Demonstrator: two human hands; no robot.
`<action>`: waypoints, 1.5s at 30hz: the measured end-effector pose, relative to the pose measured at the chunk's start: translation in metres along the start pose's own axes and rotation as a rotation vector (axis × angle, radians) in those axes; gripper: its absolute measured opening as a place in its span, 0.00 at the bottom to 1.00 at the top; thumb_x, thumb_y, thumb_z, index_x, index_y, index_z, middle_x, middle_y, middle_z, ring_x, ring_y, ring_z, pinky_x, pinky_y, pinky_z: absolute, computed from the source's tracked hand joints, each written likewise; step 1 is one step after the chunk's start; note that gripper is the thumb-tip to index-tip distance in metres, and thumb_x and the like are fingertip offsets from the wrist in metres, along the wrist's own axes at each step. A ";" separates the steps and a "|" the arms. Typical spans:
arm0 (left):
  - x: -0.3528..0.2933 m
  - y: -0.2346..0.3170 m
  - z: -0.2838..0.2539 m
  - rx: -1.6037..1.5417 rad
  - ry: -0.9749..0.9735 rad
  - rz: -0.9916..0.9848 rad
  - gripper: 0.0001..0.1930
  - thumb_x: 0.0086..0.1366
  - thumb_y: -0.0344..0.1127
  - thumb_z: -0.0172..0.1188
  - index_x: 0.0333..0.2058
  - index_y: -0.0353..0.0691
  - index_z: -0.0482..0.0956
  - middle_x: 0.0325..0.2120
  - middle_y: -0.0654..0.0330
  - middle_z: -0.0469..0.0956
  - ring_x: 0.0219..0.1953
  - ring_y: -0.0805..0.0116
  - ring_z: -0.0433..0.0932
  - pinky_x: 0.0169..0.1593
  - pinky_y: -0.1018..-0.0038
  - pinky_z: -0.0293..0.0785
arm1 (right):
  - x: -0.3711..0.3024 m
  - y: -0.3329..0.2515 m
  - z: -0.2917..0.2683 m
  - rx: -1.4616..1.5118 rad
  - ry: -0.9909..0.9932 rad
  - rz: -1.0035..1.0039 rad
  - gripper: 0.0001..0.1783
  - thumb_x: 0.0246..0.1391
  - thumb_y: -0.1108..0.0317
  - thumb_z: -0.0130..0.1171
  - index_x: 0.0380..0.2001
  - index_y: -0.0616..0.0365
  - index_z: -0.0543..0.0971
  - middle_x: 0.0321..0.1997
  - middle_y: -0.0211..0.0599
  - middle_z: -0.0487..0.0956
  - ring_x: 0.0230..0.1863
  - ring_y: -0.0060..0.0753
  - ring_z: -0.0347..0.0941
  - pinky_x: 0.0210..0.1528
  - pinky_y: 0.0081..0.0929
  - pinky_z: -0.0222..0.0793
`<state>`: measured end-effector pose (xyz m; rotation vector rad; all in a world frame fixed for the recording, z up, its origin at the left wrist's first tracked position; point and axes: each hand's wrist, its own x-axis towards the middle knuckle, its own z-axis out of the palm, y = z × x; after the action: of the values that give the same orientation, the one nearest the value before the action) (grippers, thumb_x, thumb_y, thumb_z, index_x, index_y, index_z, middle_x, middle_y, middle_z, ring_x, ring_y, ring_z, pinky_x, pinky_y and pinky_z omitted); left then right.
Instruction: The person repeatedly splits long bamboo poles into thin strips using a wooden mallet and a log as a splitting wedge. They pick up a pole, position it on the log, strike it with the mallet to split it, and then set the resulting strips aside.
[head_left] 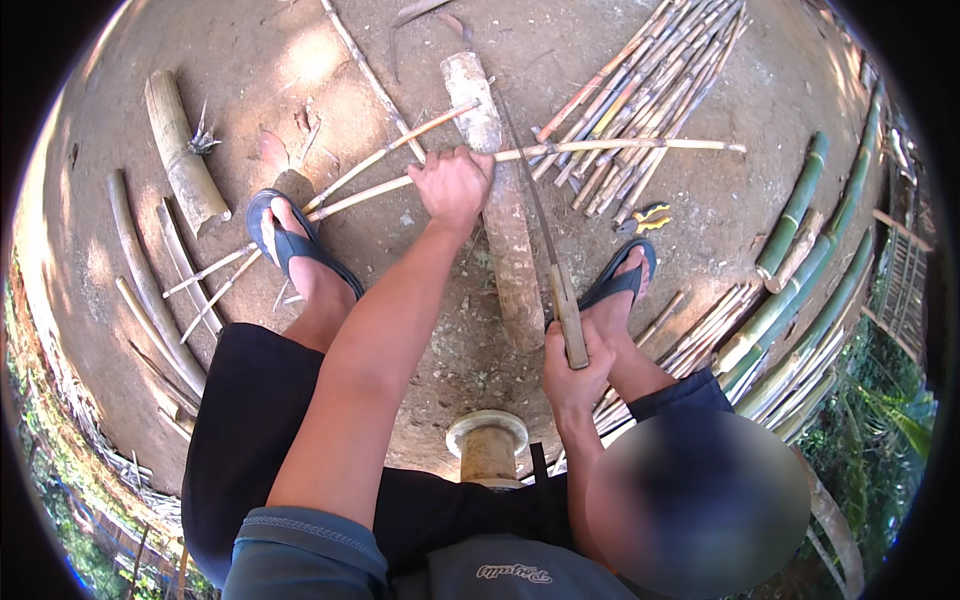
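Note:
My left hand (455,187) is closed around a thin bamboo pole (640,145), pressing it across a pale log (515,250) that lies between my feet. A second thin pole (385,150) slants from beside my left foot up to the log's far end. It crosses the held pole near that foot. My right hand (578,368) grips a machete by its long wooden handle (566,305). The machete's narrow dark blade (533,190) points away from me, along the log's right side. The blade overlaps the held pole in view; whether they touch, I cannot tell.
A bundle of thin poles (655,95) lies at the far right, with yellow-handled pliers (645,219) below it. Green bamboo lengths (797,205) lie further right. Thick dry bamboo (185,155) is at left. A round-topped post (487,445) stands near my lap.

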<state>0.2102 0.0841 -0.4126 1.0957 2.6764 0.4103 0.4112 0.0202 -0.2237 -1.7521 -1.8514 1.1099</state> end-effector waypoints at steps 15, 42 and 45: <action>0.003 0.002 -0.002 -0.028 -0.058 -0.024 0.19 0.61 0.45 0.46 0.25 0.42 0.84 0.22 0.50 0.82 0.30 0.53 0.80 0.47 0.53 0.63 | -0.004 0.007 0.014 -0.024 0.013 0.005 0.04 0.46 0.74 0.61 0.22 0.63 0.77 0.12 0.37 0.72 0.13 0.23 0.68 0.19 0.25 0.64; 0.006 0.001 -0.001 -0.015 -0.118 -0.055 0.23 0.64 0.47 0.43 0.24 0.40 0.85 0.23 0.46 0.82 0.29 0.48 0.81 0.51 0.48 0.63 | -0.006 0.014 0.016 -0.032 0.023 -0.065 0.08 0.45 0.73 0.63 0.19 0.62 0.74 0.13 0.41 0.73 0.13 0.31 0.71 0.19 0.29 0.65; 0.007 0.004 -0.003 0.006 -0.143 -0.070 0.23 0.63 0.47 0.44 0.24 0.40 0.85 0.23 0.46 0.82 0.29 0.48 0.81 0.51 0.49 0.63 | -0.003 0.021 0.018 -0.049 -0.003 -0.074 0.08 0.45 0.73 0.63 0.19 0.62 0.74 0.13 0.42 0.72 0.13 0.32 0.71 0.19 0.29 0.65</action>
<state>0.2066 0.0914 -0.4093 0.9906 2.5833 0.3002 0.4126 0.0108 -0.2499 -1.6944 -1.9440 1.0480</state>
